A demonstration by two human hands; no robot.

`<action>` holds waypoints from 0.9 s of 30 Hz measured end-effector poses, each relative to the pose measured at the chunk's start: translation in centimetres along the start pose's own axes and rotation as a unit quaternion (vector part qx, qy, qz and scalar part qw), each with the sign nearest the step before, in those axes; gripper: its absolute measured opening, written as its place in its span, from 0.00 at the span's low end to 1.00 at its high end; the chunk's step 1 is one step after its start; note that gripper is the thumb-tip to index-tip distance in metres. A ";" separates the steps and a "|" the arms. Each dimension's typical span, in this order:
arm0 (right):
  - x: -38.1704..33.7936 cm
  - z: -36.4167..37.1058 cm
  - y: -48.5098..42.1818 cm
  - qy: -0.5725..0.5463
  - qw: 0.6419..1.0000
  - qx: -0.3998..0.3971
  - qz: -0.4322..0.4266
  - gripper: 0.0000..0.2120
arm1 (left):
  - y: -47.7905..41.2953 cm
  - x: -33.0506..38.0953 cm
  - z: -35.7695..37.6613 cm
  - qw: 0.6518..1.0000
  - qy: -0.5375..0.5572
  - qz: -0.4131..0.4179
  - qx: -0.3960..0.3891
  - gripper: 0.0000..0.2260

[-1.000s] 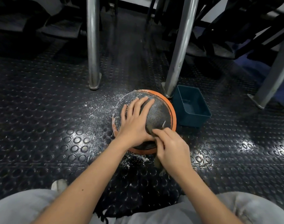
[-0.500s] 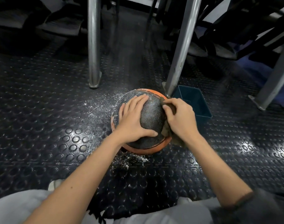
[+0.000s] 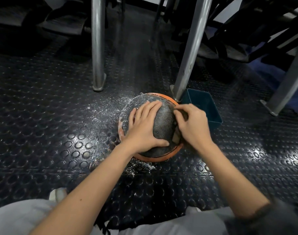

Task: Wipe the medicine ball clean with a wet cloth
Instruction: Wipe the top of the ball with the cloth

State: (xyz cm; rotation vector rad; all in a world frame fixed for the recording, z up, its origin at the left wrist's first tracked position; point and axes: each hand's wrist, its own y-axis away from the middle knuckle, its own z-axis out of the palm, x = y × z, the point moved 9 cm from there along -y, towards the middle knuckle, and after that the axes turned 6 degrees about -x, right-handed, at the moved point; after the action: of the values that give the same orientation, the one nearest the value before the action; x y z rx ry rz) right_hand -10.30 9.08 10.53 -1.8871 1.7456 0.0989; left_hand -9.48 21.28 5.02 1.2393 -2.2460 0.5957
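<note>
The medicine ball [image 3: 163,122], black textured with orange bands, sits on the studded rubber floor in the middle of the view. My left hand [image 3: 143,126] lies spread over its top left, fingers flat and thumb pressed low on the near side. My right hand [image 3: 192,124] grips a dark cloth [image 3: 176,133] against the ball's right side; most of the cloth is hidden under my fingers. White powder dusts the ball's left edge.
A teal plastic tub [image 3: 204,109] stands just right of the ball. Two metal frame legs [image 3: 98,44] [image 3: 190,48] rise behind it, a third [image 3: 290,78] at the right. White powder [image 3: 107,111] is scattered on the floor. My knees fill the bottom edge.
My right hand with the cloth moved from the ball's near side up round its right side, and now sits slightly higher. My left hand stayed spread on top.
</note>
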 end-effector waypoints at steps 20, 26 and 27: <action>0.0 -0.1 0.0 0.050 0.998 -0.005 -0.042 0.08 | 0.3 0.1 0.3 1.000 -0.011 0.004 -0.003 0.50; 1.6 -1.7 -1.9 -0.028 0.999 -0.016 -0.011 0.13 | 0.3 0.0 0.3 1.000 -0.016 0.004 -0.011 0.51; 1.6 -1.2 -1.9 -0.023 0.999 -0.042 -0.012 0.13 | 0.2 0.1 0.4 1.000 -0.020 0.005 -0.011 0.51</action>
State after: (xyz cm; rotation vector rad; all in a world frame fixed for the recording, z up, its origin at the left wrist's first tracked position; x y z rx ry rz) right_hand -8.67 7.12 11.55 -1.9504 1.7126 0.2078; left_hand -9.84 21.05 4.74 1.2393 -2.2879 0.5518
